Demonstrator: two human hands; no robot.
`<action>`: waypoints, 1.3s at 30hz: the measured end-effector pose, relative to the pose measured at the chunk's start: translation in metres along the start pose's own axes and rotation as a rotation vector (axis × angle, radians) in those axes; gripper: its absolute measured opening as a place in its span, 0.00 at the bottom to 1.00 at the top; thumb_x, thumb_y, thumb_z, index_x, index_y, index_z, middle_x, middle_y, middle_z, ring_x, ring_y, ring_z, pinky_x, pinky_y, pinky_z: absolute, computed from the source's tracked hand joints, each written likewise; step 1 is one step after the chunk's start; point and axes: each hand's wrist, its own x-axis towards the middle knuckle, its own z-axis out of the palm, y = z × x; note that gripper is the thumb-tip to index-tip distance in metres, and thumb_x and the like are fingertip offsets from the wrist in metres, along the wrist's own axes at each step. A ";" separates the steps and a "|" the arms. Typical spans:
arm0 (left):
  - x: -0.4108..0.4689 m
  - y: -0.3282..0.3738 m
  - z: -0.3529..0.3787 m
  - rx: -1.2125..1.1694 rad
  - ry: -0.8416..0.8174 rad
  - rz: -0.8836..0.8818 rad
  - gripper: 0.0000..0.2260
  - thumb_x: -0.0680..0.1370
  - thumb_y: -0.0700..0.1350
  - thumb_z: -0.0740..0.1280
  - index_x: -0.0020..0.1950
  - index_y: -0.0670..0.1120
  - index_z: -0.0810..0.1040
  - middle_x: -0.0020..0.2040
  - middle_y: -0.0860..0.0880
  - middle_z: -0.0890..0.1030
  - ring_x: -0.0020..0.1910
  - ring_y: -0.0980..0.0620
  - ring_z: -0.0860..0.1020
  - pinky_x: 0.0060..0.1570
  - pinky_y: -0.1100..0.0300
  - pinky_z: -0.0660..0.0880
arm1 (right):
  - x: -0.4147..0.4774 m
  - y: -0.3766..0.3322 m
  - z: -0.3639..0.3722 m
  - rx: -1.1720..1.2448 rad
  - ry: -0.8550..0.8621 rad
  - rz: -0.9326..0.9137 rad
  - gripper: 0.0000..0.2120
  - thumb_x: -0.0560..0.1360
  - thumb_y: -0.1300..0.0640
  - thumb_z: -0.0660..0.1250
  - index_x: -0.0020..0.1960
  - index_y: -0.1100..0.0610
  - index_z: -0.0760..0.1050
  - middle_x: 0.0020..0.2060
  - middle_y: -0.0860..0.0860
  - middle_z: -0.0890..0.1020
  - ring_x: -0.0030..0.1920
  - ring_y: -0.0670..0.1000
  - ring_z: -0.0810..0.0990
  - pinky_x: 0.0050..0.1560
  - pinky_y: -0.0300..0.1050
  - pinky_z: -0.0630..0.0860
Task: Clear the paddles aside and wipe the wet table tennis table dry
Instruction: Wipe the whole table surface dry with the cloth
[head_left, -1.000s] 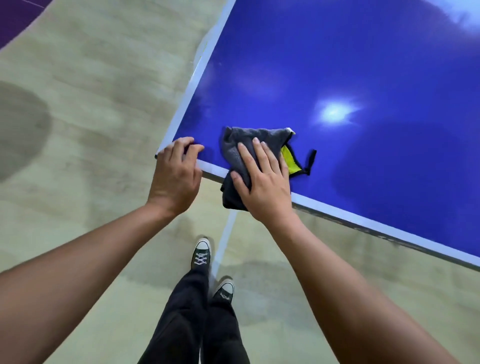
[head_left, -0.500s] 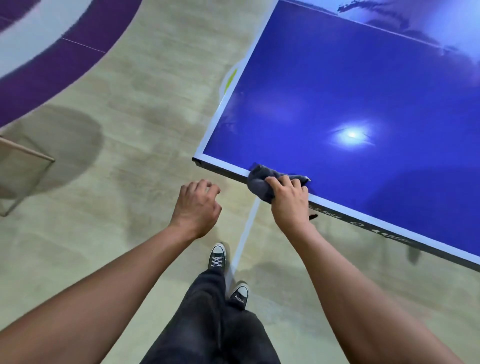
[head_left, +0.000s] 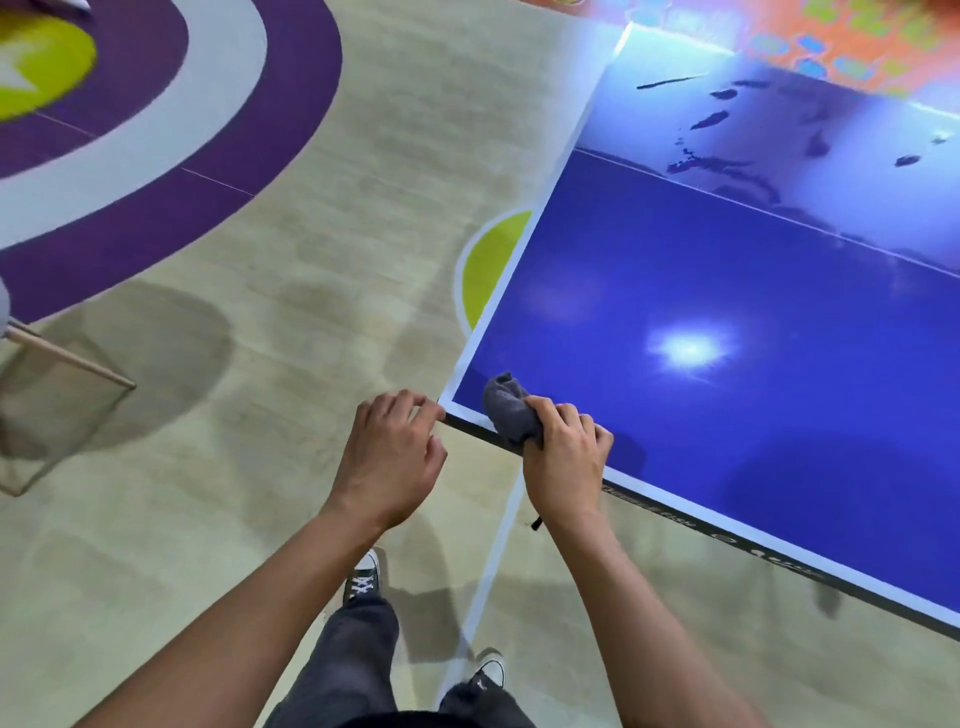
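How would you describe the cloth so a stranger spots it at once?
Find the blue table tennis table on the right, then its nearest corner. There the right hand grips a bunched grey cloth at the table's edge, the only fabric on the tabletop.

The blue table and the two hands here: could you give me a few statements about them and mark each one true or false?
1. The right hand grips a bunched grey cloth. True.
2. The cloth lies in the middle of the table. False: it is at the table's near corner, over the white edge line.
3. The left hand holds a paddle. False: it holds nothing, its fingers are loosely curled beside the corner, and no paddle is in view.
4. Dark patches that look wet show on the far part of the table. True.
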 end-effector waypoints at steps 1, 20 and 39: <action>0.006 -0.011 -0.006 -0.011 0.024 0.009 0.16 0.75 0.49 0.56 0.56 0.49 0.80 0.53 0.49 0.79 0.52 0.44 0.77 0.55 0.48 0.72 | 0.004 -0.014 0.002 0.009 0.011 0.006 0.22 0.70 0.64 0.69 0.61 0.49 0.78 0.46 0.49 0.80 0.47 0.56 0.77 0.55 0.53 0.66; 0.163 -0.191 -0.087 -0.024 0.136 0.146 0.15 0.75 0.48 0.58 0.54 0.49 0.81 0.54 0.49 0.79 0.55 0.45 0.77 0.58 0.51 0.69 | 0.155 -0.206 0.059 0.122 0.077 0.162 0.21 0.72 0.63 0.67 0.63 0.48 0.77 0.52 0.50 0.80 0.50 0.57 0.76 0.51 0.54 0.67; 0.539 -0.248 -0.094 -0.011 0.112 0.300 0.16 0.76 0.50 0.56 0.53 0.49 0.81 0.52 0.50 0.80 0.55 0.44 0.77 0.60 0.52 0.67 | 0.514 -0.241 0.095 0.198 0.115 0.234 0.22 0.75 0.62 0.64 0.67 0.49 0.74 0.57 0.51 0.78 0.56 0.57 0.75 0.58 0.55 0.66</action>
